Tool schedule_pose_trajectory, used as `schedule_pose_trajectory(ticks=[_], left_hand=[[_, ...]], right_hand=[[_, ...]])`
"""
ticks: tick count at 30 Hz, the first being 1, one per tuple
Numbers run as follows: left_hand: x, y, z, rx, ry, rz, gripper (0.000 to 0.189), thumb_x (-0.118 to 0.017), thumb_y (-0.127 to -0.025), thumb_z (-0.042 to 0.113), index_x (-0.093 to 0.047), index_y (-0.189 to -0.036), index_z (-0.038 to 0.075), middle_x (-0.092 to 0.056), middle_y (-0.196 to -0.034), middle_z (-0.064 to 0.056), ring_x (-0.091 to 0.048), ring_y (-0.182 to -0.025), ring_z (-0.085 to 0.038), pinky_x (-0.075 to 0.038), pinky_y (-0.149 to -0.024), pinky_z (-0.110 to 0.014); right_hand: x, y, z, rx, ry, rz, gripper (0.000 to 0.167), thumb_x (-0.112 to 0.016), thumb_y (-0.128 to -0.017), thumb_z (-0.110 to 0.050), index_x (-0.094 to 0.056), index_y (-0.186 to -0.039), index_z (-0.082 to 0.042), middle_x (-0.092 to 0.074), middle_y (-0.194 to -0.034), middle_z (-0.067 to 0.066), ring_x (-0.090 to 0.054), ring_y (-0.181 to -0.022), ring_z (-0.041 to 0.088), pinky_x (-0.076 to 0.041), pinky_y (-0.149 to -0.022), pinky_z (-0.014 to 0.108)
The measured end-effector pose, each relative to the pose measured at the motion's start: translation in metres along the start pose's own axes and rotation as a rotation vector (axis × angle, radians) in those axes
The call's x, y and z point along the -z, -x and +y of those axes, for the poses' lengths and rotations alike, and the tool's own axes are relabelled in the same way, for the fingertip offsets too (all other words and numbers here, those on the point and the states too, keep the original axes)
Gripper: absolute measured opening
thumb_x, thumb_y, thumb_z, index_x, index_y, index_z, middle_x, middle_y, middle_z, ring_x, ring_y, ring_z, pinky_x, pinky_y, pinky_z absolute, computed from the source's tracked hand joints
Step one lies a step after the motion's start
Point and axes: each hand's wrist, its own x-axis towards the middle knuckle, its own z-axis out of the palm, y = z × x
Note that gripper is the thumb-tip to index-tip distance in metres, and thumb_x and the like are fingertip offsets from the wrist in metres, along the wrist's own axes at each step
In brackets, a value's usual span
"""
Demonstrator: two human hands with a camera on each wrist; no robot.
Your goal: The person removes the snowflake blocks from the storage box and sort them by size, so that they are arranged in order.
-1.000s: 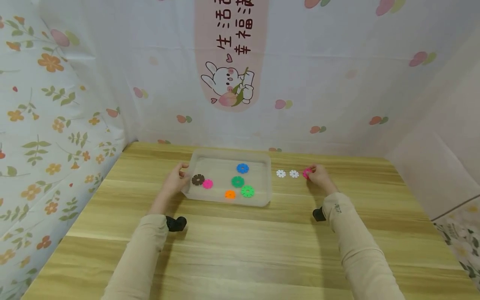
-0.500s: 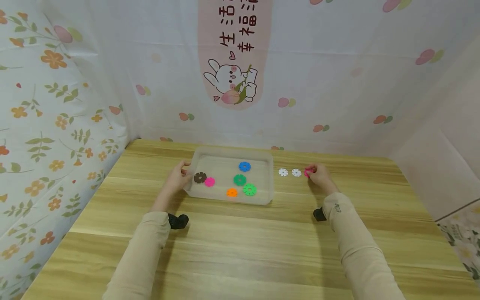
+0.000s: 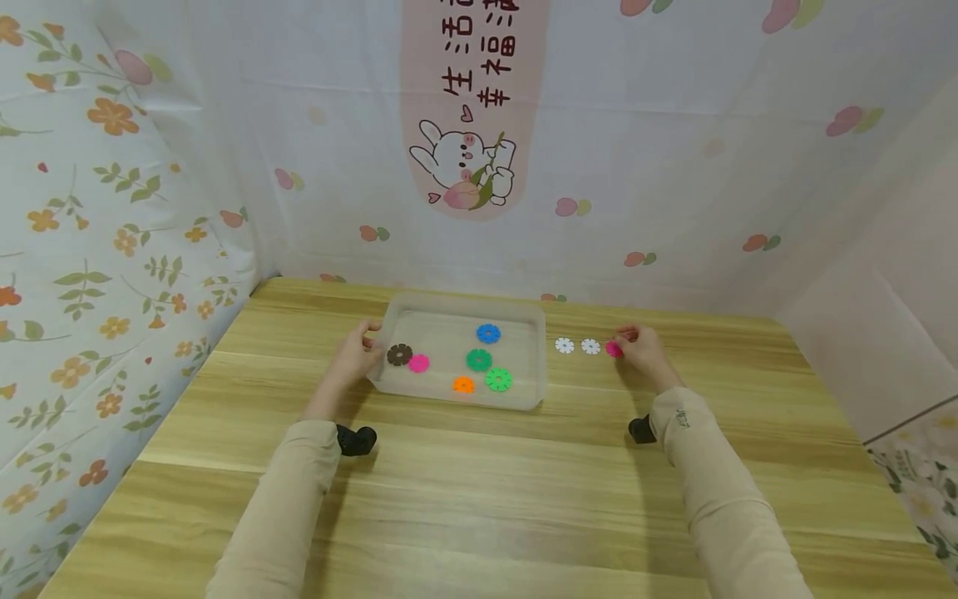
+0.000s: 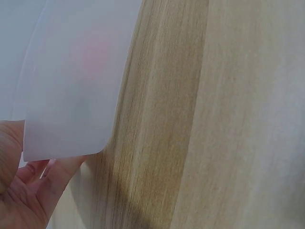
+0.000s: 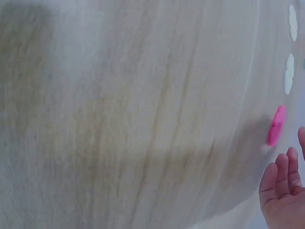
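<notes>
My left hand (image 3: 353,359) holds the left end of a clear plastic box (image 3: 456,401); in the left wrist view the thumb is at the rim and the fingers are against the outside of the end wall (image 4: 71,105). On the right, my right hand (image 3: 645,356) is beside a pink snowflake disc (image 3: 614,349). In the right wrist view this pink disc (image 5: 276,126) lies on the table, with my fingers (image 5: 281,174) relaxed and a little apart from it. Two white snowflake discs (image 3: 565,345) lie to its left, forming a row.
Inside the box are snowflake discs: brown (image 3: 399,354), pink (image 3: 419,363), blue (image 3: 489,334), dark green (image 3: 479,360), light green (image 3: 499,380) and orange (image 3: 464,385). A patterned cloth (image 3: 329,166) hangs behind the wooden table (image 3: 479,499).
My right fingers have let go of the pink disc and drawn slightly away to the right; it stays in line with the white ones. The left hand keeps its place at the box.
</notes>
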Motion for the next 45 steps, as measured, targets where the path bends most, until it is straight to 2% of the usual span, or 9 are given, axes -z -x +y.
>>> schedule_pose_trajectory(ticks=[5,15,19,28,32,40,45], left_hand=[[0.001,0.001,-0.002,0.004,0.002,-0.006,0.044,-0.049,-0.087,0.001,-0.039,-0.130,0.000,-0.051,-0.105,-0.027,-0.051,-0.090,-0.032,-0.046,-0.068,-0.031],[0.001,-0.002,-0.005,-0.007,0.012,-0.013,0.045,-0.050,-0.087,0.001,-0.039,-0.131,0.000,-0.050,-0.107,-0.026,-0.050,-0.094,-0.032,-0.045,-0.069,-0.031],[0.001,-0.003,-0.007,-0.006,0.014,-0.025,0.046,-0.050,-0.087,0.001,-0.039,-0.131,0.001,-0.050,-0.109,-0.026,-0.050,-0.096,-0.033,-0.046,-0.069,-0.029],[0.000,-0.003,-0.007,-0.005,0.013,-0.026,0.045,-0.050,-0.088,0.002,-0.038,-0.132,0.002,-0.050,-0.105,-0.024,-0.050,-0.088,-0.029,-0.043,-0.064,-0.026],[-0.001,-0.005,-0.009,-0.005,0.009,-0.018,0.045,-0.050,-0.087,0.001,-0.039,-0.131,0.002,-0.051,-0.102,-0.022,-0.050,-0.087,-0.028,-0.044,-0.065,-0.027],[0.000,-0.003,-0.005,-0.003,0.009,-0.016,0.045,-0.049,-0.088,0.001,-0.039,-0.132,0.001,-0.050,-0.100,-0.021,-0.049,-0.082,-0.025,-0.042,-0.061,-0.024],[0.001,-0.003,-0.004,-0.008,-0.003,-0.011,0.045,-0.049,-0.088,0.001,-0.039,-0.131,0.001,-0.051,-0.098,-0.020,-0.049,-0.078,-0.023,-0.040,-0.060,-0.023]], right_hand=[[-0.004,0.001,-0.018,0.048,-0.015,-0.048,0.033,-0.044,-0.092,-0.005,-0.046,-0.120,0.013,-0.049,-0.115,0.032,-0.049,-0.107,0.042,-0.044,-0.089,0.044],[-0.014,-0.005,-0.055,0.123,-0.012,-0.088,0.034,-0.047,-0.093,-0.009,-0.047,-0.122,0.009,-0.048,-0.119,0.030,-0.047,-0.111,0.042,-0.043,-0.091,0.048],[-0.020,-0.008,-0.067,0.147,-0.025,-0.112,0.035,-0.049,-0.093,-0.013,-0.048,-0.120,0.008,-0.050,-0.118,0.029,-0.048,-0.111,0.041,-0.043,-0.091,0.047],[-0.033,-0.013,-0.108,0.222,-0.031,-0.192,0.033,-0.053,-0.091,-0.016,-0.052,-0.116,0.005,-0.054,-0.112,0.025,-0.052,-0.107,0.038,-0.045,-0.088,0.044],[-0.040,-0.014,-0.128,0.235,-0.026,-0.245,0.033,-0.053,-0.091,-0.015,-0.051,-0.117,0.006,-0.055,-0.111,0.024,-0.054,-0.106,0.036,-0.048,-0.081,0.036],[-0.063,-0.014,-0.161,0.241,0.016,-0.349,0.036,-0.056,-0.089,-0.013,-0.050,-0.122,0.000,-0.055,-0.114,0.020,-0.055,-0.104,0.031,-0.047,-0.086,0.036],[-0.078,-0.016,-0.179,0.286,0.055,-0.398,0.039,-0.059,-0.088,-0.015,-0.050,-0.122,0.000,-0.055,-0.115,0.019,-0.054,-0.102,0.030,-0.047,-0.086,0.036]])
